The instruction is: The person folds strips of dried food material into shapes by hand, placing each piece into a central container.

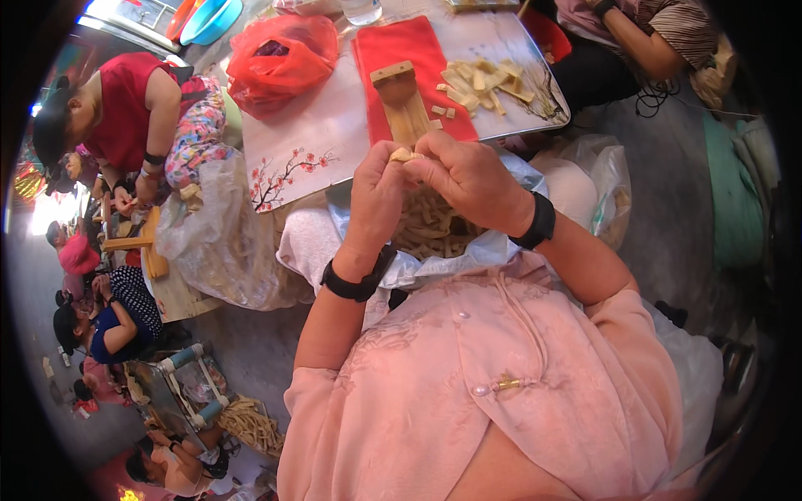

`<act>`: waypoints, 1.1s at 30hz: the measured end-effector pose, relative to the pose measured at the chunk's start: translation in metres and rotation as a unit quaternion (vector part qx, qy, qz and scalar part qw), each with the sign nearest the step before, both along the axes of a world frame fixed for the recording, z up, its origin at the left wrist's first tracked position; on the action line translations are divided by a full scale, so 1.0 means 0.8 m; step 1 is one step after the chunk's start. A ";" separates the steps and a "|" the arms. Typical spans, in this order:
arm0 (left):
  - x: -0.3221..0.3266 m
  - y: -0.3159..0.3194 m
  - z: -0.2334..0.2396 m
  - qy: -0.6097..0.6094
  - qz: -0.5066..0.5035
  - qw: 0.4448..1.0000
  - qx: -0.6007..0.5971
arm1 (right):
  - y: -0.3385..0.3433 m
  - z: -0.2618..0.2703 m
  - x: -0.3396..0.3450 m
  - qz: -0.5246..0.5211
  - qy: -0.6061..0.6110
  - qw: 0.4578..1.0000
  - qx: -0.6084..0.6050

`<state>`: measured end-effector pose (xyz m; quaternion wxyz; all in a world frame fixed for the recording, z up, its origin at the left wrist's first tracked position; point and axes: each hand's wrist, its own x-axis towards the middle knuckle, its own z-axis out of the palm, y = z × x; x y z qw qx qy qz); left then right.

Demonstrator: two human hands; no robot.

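Observation:
Between the fingertips of my left hand (378,191) and my right hand (473,178) is a small, pale, folded strip (404,154). Both hands pinch it at the near edge of the table, and fingers partly cover it. Just beyond them a wooden board with a raised crosspiece (401,103) lies on a folded red cloth (423,53). Several short pale pieces (443,112) rest to its right, beside a heap of flat pale strips (485,84). Below my hands, an open bag (432,269) in my lap holds many similar strips (432,228).
A red plastic bag (282,66) and a clear container (361,9) stand on the table (301,134). Left of me a co-worker (125,119) bends over a wooden stand (150,241), near a large clear plastic bag (219,244). Another person (651,44) sits at the far right.

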<state>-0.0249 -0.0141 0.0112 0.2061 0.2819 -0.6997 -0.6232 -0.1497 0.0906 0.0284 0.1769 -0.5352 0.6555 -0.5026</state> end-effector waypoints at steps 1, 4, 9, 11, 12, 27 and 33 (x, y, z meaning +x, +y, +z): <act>0.002 0.002 0.001 0.049 -0.016 0.993 0.108 | 0.000 -0.004 -0.004 0.004 0.016 1.000 0.021; 0.003 0.002 0.001 0.144 -0.047 0.936 0.317 | -0.006 -0.018 -0.018 0.077 -0.245 0.966 -0.025; 0.009 -0.024 -0.025 0.145 -0.038 0.988 0.034 | 0.002 -0.004 -0.006 0.138 -0.352 0.925 0.023; 0.008 -0.011 -0.026 0.144 -0.007 0.989 0.040 | -0.002 -0.015 -0.015 0.154 -0.417 0.895 0.042; 0.004 0.000 -0.021 0.172 0.028 0.982 0.074 | -0.007 -0.015 -0.017 0.124 -0.427 0.895 0.033; 0.008 -0.029 -0.015 0.038 0.042 0.981 -0.183 | -0.022 -0.048 -0.047 0.003 -0.537 0.841 0.061; -0.007 -0.010 -0.004 -0.056 -0.046 0.895 -0.441 | -0.019 -0.052 -0.025 0.084 -0.496 0.863 0.054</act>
